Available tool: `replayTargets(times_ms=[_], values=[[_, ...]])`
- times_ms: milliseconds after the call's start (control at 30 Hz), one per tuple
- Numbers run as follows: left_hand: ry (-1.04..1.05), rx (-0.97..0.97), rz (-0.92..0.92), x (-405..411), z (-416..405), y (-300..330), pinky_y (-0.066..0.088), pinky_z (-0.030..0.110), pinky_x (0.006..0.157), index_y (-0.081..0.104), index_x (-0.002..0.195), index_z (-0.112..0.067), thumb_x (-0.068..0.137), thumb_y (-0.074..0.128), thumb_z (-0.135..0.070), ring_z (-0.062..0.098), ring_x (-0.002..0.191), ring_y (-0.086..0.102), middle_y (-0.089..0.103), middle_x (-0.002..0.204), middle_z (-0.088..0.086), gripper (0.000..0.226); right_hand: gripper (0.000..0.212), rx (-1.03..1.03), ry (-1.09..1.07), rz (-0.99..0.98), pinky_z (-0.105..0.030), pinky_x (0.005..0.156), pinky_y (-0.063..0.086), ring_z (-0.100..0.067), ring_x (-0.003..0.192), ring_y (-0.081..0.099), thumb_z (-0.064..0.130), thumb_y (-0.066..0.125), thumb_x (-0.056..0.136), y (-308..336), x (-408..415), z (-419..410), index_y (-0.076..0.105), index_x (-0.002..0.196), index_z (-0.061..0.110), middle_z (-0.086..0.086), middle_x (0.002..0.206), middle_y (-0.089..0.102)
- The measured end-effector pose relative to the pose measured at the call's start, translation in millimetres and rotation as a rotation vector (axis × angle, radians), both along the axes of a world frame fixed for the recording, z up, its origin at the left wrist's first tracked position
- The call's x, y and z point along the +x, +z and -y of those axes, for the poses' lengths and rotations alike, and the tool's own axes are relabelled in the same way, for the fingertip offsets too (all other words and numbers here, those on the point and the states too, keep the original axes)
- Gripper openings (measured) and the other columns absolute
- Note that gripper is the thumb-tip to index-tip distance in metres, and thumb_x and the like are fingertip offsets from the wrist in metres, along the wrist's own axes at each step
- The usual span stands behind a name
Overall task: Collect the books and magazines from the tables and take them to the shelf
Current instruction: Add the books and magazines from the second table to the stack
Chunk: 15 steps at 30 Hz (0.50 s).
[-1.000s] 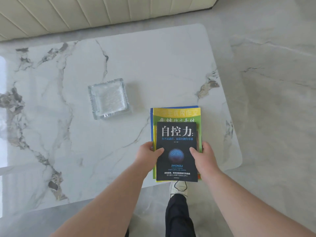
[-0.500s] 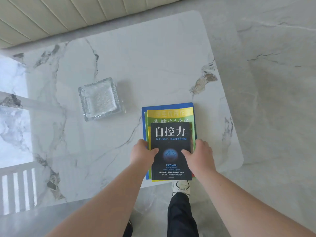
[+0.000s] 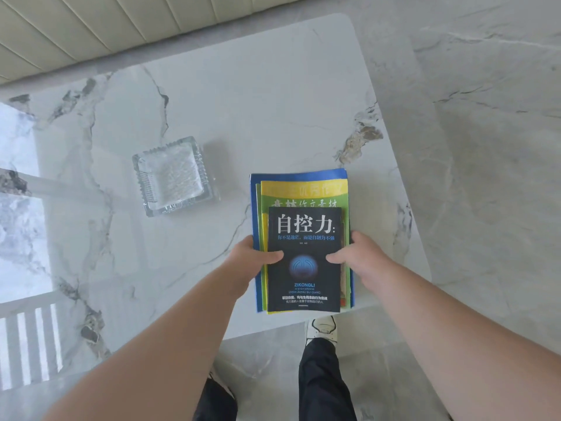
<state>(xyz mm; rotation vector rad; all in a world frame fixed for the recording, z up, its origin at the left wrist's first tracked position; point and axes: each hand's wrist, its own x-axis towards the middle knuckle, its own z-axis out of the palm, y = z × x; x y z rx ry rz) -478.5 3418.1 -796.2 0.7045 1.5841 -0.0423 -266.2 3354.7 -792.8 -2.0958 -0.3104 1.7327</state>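
- The stack (image 3: 300,208) of books and magazines lies at the near right part of the tabletop (image 3: 243,101), its long axis running away from the person, titles reading upright toward them
- A black book (image 3: 304,278) is on top, over a green-yellow magazine (image 3: 303,194) and a blue one (image 3: 299,174) whose far edges show beyond it
- The left hand (image 3: 246,262) grips the stack's left edge, thumb on the black cover, fingers hidden under the side
- The right hand (image 3: 361,259) grips the right edge the same way, thumb on the cover
- The stack sits between both hands, each grip holding it near mid-length
- An ashtray (image 3: 171,176) of clear glass stands apart to the left
- Against half a second ago, the hands hold the same spots and the stack keeps its heading; whether it has left the tabletop I cannot tell
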Motion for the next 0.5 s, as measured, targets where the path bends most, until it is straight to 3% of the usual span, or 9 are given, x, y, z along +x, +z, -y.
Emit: replayTargets(times_ms=[167,233,300,367,433,500], values=[[-0.022,0.289,0.184,-8.9,-41.4,43.2,0.054,0.038,0.093,0.067,0.115,-0.013,0.074,0.079,0.001,0.021,0.101,0.071,0.075,0.11,0.003,0.045,0.05,0.422,-0.065,0.062,-0.029,0.075,0.053,-0.017,0.092,0.069,-0.012,0.069,0.074,32.7,4.5,-21.7,0.061,0.101,0.028,0.004,0.099,0.073],[-0.136,0.412,0.141,-9.0,-58.0,63.7,0.053,0.029,0.081,0.07,0.112,-0.012,0.077,0.076,0.001,0.016,0.093,0.07,0.076,0.105,0.0,0.038,0.047,0.498,-0.067,0.139,-0.022,0.076,0.054,-0.009,0.088,0.069,-0.011,0.07,0.074,42.7,7.0,-31.8,0.062,0.095,0.031,0.011,0.092,0.072],[-0.241,0.511,-0.01,-5.1,-65.3,74.6,0.047,0.024,0.068,0.075,0.102,-0.016,0.077,0.079,-0.013,0.018,0.083,0.064,0.077,0.099,0.002,0.026,0.036,0.533,-0.036,0.249,-0.004,0.063,0.045,0.009,0.07,0.062,-0.004,0.073,0.077,47.3,8.5,-37.3,0.06,0.085,0.028,0.02,0.073,0.067],[-0.27,0.565,-0.103,-1.7,-65.2,75.8,0.045,0.027,0.066,0.076,0.094,-0.022,0.076,0.08,-0.024,0.02,0.077,0.058,0.077,0.096,0.009,0.018,0.022,0.526,-0.024,0.314,-0.002,0.048,0.037,0.016,0.052,0.054,0.006,0.073,0.081,42.8,6.3,-37.8,0.061,0.079,0.024,0.017,0.06,0.057],[-0.256,0.583,-0.1,0.3,-60.7,71.6,0.043,0.028,0.07,0.073,0.09,-0.028,0.079,0.077,-0.023,0.02,0.076,0.056,0.077,0.096,0.01,0.013,0.014,0.519,-0.006,0.344,-0.002,0.052,0.038,0.012,0.063,0.058,0.012,0.072,0.082,33.2,2.7,-35.8,0.068,0.095,0.017,0.014,0.074,0.062],[-0.225,0.589,-0.096,1.4,-57.2,65.2,0.044,0.027,0.068,0.074,0.092,-0.027,0.081,0.075,-0.025,0.021,0.076,0.058,0.077,0.096,0.008,0.012,0.017,0.506,-0.049,0.354,-0.009,0.061,0.042,-0.008,0.08,0.063,0.014,0.074,0.082,24.1,-1.0,-34.2,0.07,0.098,0.015,0.005,0.084,0.067]])
